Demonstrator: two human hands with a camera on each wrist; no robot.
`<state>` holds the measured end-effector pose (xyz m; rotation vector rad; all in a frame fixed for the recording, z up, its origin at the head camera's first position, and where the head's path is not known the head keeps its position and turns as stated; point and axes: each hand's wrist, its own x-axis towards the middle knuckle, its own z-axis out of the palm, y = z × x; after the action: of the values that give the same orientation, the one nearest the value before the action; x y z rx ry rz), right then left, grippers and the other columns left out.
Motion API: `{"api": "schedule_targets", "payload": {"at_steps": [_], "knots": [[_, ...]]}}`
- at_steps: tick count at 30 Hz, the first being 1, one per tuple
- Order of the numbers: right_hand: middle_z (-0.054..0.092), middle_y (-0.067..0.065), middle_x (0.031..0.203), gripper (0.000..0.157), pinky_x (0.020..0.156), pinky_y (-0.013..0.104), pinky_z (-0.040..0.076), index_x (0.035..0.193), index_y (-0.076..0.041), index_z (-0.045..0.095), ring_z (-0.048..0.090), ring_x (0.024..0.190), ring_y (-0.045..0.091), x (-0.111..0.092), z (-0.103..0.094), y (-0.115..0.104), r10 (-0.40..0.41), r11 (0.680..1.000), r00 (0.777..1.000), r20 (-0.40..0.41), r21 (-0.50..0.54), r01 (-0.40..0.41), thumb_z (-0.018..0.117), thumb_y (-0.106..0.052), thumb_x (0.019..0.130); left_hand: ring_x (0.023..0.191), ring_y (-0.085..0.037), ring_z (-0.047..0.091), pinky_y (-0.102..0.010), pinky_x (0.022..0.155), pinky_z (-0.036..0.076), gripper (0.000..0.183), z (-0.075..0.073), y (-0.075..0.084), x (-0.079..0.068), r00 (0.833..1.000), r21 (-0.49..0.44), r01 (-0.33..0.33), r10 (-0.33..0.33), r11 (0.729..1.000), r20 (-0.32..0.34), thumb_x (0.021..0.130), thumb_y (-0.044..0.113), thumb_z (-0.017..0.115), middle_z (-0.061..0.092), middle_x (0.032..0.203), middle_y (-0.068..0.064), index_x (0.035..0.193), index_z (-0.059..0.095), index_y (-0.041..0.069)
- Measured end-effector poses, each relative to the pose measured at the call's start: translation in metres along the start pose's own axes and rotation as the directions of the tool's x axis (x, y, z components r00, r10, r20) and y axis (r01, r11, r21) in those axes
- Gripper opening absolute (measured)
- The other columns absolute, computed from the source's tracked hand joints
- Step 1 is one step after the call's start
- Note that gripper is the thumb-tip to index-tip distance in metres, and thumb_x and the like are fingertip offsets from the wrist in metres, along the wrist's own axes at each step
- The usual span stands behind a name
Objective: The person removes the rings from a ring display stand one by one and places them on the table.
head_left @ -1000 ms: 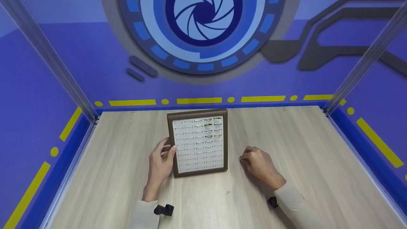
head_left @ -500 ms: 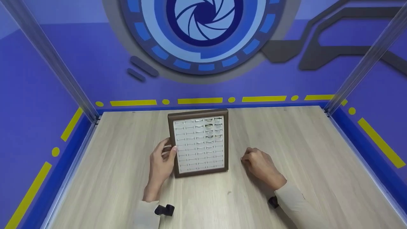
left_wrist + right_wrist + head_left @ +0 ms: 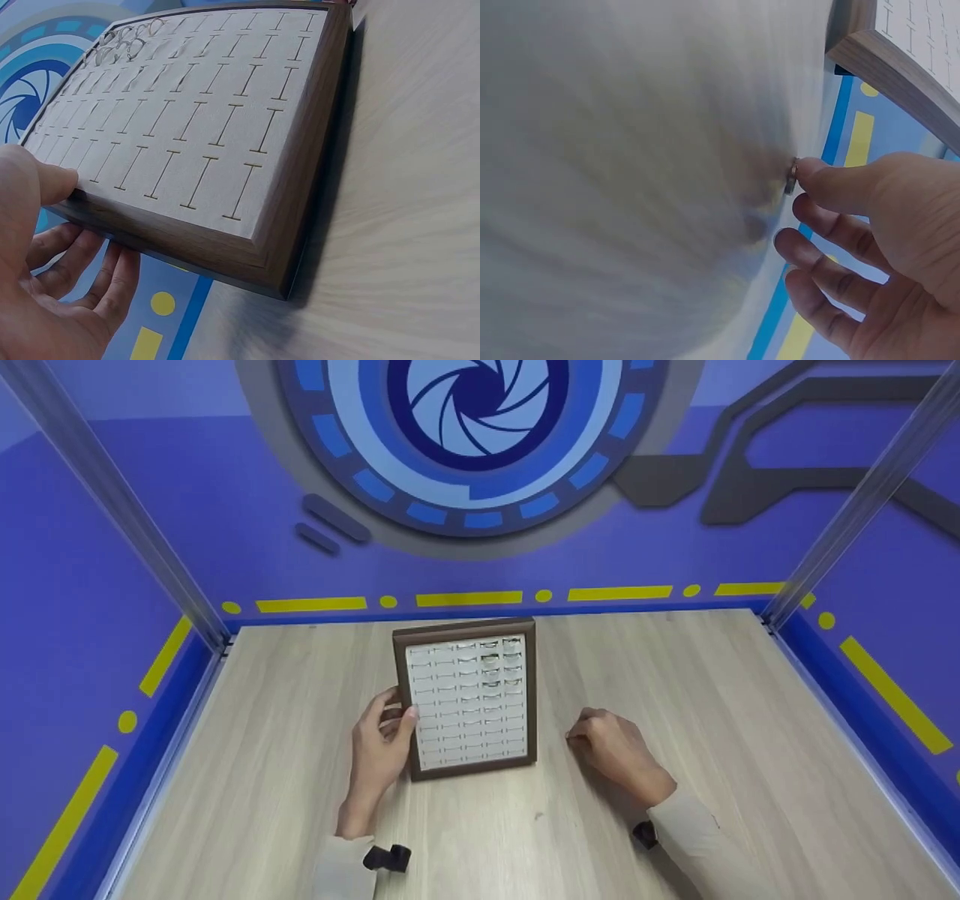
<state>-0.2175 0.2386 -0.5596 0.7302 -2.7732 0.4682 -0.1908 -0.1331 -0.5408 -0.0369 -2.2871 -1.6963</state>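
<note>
Brown-framed ring tray (image 3: pixel 532 697) tilts, long axis toward the back wall (image 3: pixel 480 551).

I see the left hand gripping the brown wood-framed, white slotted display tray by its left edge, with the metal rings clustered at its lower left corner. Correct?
Not quite: the small metal rings cluster toward the upper right corner of the brown wood-framed, white slotted display tray, as the head view shows. The left hand does grip the tray by its left edge.
</note>
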Motion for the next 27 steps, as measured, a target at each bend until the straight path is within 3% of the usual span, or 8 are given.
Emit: {"api": "schedule_targets", "payload": {"at_steps": [5, 14, 27], "knots": [[0.070, -0.001, 0.083, 0.007, 0.061, 0.039, 0.061, 0.086, -0.011, 0.083, 0.070, 0.074, 0.019, 0.003, -0.006, -0.004, -0.017, 1.000, 0.999, -0.046, -0.026, 0.016, 0.086, -0.005, 0.086, 0.114, -0.028, 0.070, -0.041, 0.102, 0.060, 0.043, -0.001, -0.001, 0.000, 1.000, -0.002, -0.004, 0.004, 1.000, 0.001, 0.105, 0.013, 0.070, 0.067, 0.131, -0.014, 0.146, 0.059, 0.004], [0.074, -0.002, 0.091, 0.009, 0.065, 0.040, 0.062, 0.093, -0.012, 0.082, 0.073, 0.079, 0.019, 0.017, -0.031, -0.022, -0.087, 0.996, 0.983, -0.161, -0.023, 0.084, 0.087, -0.007, 0.088, 0.111, -0.029, 0.072, -0.043, 0.099, 0.062, 0.044, 0.000, -0.001, 0.001, 0.999, 0.014, -0.037, 0.037, 0.999, -0.019, 0.104, 0.014, 0.071, 0.068, 0.129, -0.015, 0.145, 0.061, 0.003], [0.076, 0.000, 0.095, 0.011, 0.069, 0.040, 0.063, 0.099, -0.011, 0.083, 0.074, 0.082, 0.020, 0.039, -0.057, -0.044, -0.168, 0.983, 0.944, -0.283, 0.025, 0.183, 0.087, -0.007, 0.090, 0.109, -0.029, 0.072, -0.044, 0.097, 0.063, 0.043, 0.001, -0.005, 0.001, 0.998, 0.017, -0.046, 0.046, 0.999, -0.033, 0.103, 0.015, 0.073, 0.068, 0.128, -0.014, 0.144, 0.063, 0.004]]}}
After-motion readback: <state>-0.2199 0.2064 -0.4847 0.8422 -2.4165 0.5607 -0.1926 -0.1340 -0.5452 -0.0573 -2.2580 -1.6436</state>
